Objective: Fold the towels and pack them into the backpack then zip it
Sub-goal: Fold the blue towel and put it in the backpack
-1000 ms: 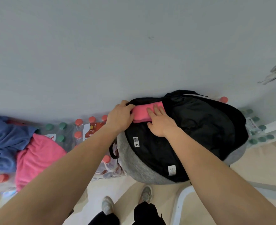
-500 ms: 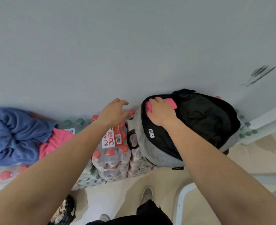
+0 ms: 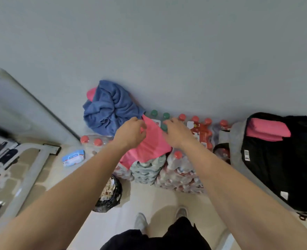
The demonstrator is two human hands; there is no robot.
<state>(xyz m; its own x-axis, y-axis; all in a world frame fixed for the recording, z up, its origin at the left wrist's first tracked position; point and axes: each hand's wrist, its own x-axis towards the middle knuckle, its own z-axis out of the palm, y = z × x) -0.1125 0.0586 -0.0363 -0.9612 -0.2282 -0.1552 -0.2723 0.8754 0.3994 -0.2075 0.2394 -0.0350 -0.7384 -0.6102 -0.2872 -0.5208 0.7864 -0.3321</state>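
Right now both of the person's hands are over the stacked packs of bottled water (image 3: 176, 170), which stand against the wall. The left hand (image 3: 131, 135) is curled shut, pinching the upper edge of a loose pink towel (image 3: 150, 145) that is draped over the top of those packs. The right hand (image 3: 178, 133) rests at the towel's opposite upper edge, fingers bent down toward the cloth; whether it has actually closed on the fabric cannot be told, since the picture is blurred there. The towel lies between the two hands and hangs down the front of the packs below them. A crumpled blue towel (image 3: 109, 107) sits heaped at the left end of the packs, just beyond the left hand, with a bit of pink showing behind it. At the right end of the packs leans the black and grey backpack (image 3: 268, 159), its top unzipped, with a folded pink towel (image 3: 268, 131) tucked in the opening, well apart from either hand.
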